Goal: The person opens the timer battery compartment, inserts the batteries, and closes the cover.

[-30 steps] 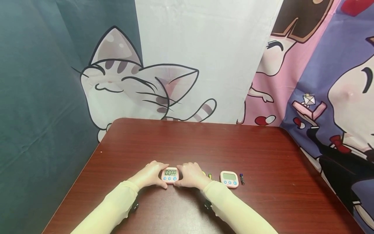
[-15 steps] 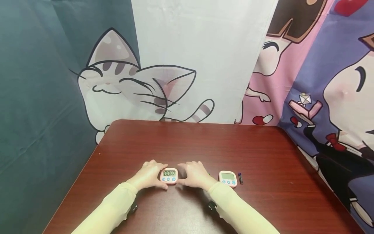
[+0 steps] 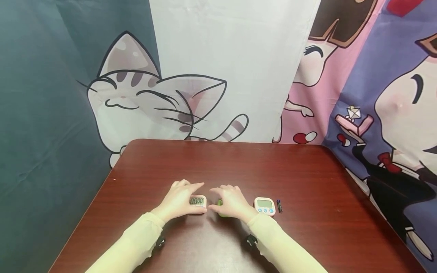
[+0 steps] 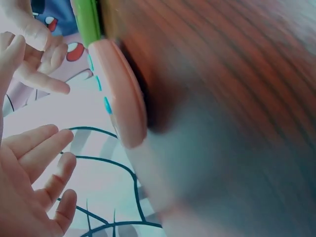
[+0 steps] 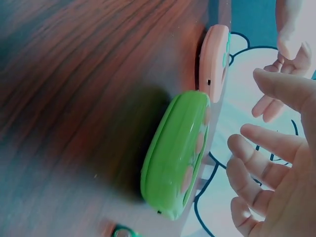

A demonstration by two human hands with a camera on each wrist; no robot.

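A pale pink digital timer (image 3: 199, 201) lies on the table, its screen reading zeros. My left hand (image 3: 178, 201) is raised over its left side with fingers spread, hiding part of its button row; the left wrist view shows a gap between this hand (image 4: 39, 177) and the timer's edge (image 4: 121, 94). To the right, my right hand (image 3: 232, 203) hovers over a green timer (image 3: 220, 203), covering most of it. In the right wrist view, the green timer (image 5: 173, 153) has pinkish buttons, and the right hand's (image 5: 276, 173) loosely bent fingers are apart from it.
A second pink timer (image 3: 264, 206) with a blank screen lies right of my right forearm. Beside it is a small dark battery (image 3: 279, 206). A small round green-rimmed thing (image 5: 122, 231) shows at the bottom of the right wrist view.
Both hands have come off the pink timer's sides and risen. The left now overlaps the timer more; the right has moved slightly right, and the green timer shows beneath it.
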